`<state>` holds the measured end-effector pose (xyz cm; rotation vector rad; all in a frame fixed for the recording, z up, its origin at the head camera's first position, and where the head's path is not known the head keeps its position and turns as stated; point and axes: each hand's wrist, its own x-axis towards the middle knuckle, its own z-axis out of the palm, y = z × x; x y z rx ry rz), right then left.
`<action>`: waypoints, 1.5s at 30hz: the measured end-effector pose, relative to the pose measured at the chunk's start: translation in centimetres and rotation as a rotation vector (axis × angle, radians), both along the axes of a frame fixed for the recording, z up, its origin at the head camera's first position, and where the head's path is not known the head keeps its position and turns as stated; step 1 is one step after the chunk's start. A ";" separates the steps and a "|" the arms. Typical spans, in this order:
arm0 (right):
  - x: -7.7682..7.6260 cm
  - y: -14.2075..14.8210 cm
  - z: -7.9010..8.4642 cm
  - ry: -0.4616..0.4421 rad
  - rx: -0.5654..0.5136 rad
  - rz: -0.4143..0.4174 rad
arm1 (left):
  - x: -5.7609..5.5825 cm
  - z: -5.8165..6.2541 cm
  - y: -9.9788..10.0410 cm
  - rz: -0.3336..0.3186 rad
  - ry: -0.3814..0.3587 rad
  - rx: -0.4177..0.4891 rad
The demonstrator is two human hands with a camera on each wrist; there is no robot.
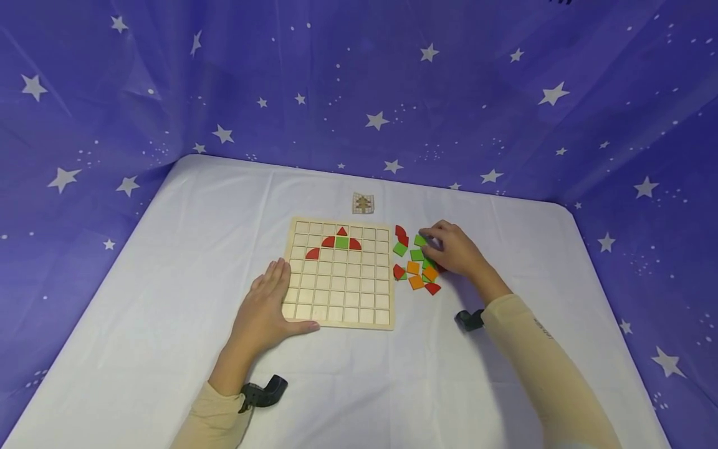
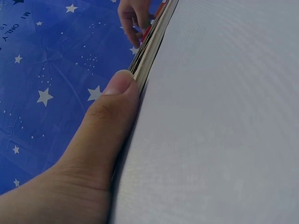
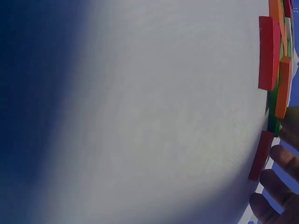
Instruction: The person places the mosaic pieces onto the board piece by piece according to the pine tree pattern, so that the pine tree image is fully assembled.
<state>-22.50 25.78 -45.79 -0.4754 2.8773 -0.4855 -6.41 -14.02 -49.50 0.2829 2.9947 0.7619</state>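
A wooden grid board (image 1: 348, 325) lies on the white table, with a green square tile (image 1: 342, 243), a red triangle (image 1: 342, 231) and several red quarter-round tiles (image 1: 312, 254) in its upper cells. My left hand (image 1: 263, 308) rests along the board's lower left corner, fingers straight by the left side. Its thumb (image 2: 119, 86) lies against the near edge. To the right of the board, my right hand (image 1: 455, 248) reaches over loose tiles, its thumb and forefinger parted around a green tile (image 1: 421, 240). Other right-hand fingers (image 3: 278, 186) hang loosely bent beside a red tile (image 3: 261, 155).
Loose orange tiles (image 1: 416, 282), green tiles and red tiles (image 1: 432, 289) lie close together, some overlapping, along the board's right side. A small card (image 1: 363, 203) with a tree-like pattern lies beyond the board. Purple star-printed cloth (image 1: 314, 75) surrounds the table.
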 end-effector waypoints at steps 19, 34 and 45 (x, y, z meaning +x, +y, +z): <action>-0.1 -0.7 -0.5 -0.041 -0.170 -0.089 | 0.1 -0.1 -0.1 0.002 -0.004 -0.001; -0.1 -0.4 -1.1 -0.050 -0.266 -0.101 | 0.1 -0.1 0.0 0.010 0.013 0.002; 0.0 -0.6 -0.6 -0.040 -0.160 -0.072 | 0.2 -0.1 0.1 0.006 0.012 -0.002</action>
